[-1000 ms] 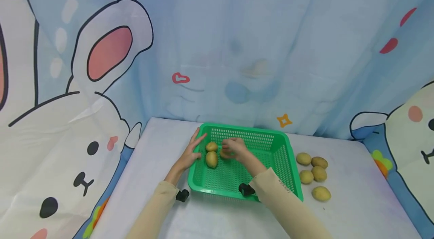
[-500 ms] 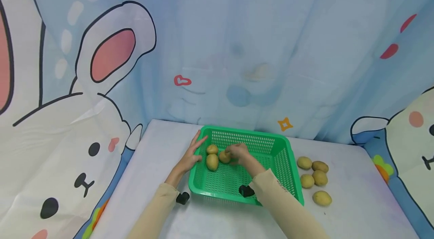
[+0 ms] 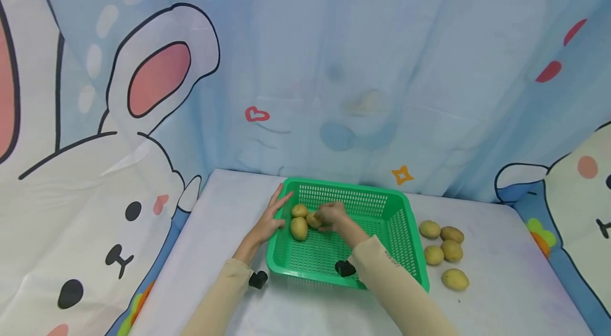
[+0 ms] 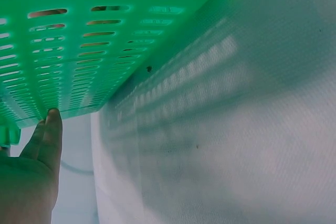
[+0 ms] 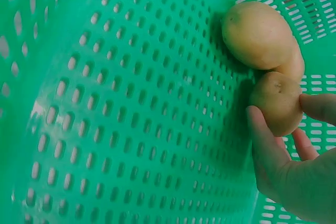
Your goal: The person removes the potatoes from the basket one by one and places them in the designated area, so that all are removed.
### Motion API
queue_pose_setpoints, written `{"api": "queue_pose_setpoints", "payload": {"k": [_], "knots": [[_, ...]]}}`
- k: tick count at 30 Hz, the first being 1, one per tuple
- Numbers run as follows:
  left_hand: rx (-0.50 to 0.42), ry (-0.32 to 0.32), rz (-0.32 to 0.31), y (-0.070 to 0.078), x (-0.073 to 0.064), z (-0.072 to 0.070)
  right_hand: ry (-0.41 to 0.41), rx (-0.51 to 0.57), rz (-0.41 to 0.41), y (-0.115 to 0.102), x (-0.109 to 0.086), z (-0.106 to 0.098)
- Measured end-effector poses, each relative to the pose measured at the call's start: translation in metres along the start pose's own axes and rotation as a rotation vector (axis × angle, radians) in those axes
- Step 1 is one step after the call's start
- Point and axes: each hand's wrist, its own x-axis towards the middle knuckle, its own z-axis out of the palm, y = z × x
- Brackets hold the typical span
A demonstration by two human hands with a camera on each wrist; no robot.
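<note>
A green perforated plastic basket (image 3: 315,276) stands on the table. My right hand (image 3: 335,215) reaches into its left part and pinches a potato (image 5: 278,103) between thumb and fingers. Two more potatoes lie at the basket's left side, a larger one (image 3: 299,229) in front and a smaller one (image 3: 299,211) behind it. The held potato touches or nearly touches them. My left hand (image 3: 265,226) rests on the basket's left rim, its fingers straight and spread. In the left wrist view, fingers (image 4: 50,142) lie straight along the outside of the perforated wall.
Several potatoes (image 3: 452,250) lie on the white-covered table (image 3: 506,272) right of the basket, one (image 3: 455,279) a little nearer. A blue printed curtain (image 3: 305,60) hangs behind the table and at both sides.
My right hand has shifted the potato it holds slightly left, up against the other two. The left hand has stayed on the rim. The whole head view has tilted slightly.
</note>
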Motion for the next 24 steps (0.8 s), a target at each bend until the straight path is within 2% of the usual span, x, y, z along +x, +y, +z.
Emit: {"api": "queue_pose_setpoints", "payload": {"k": [7,13,24], "knots": [[-0.002,0.027,0.006,0.001,-0.001,0.001,-0.042,0.065,-0.025,-0.011,-0.004,-0.018],[-0.004,0.025,-0.011,0.001,-0.004,0.001,-0.083,0.112,-0.069,-0.022,-0.012,-0.041],[-0.015,0.005,0.000,0.002,-0.001,0.000,-0.167,0.176,-0.088,-0.045,-0.047,-0.111]]}}
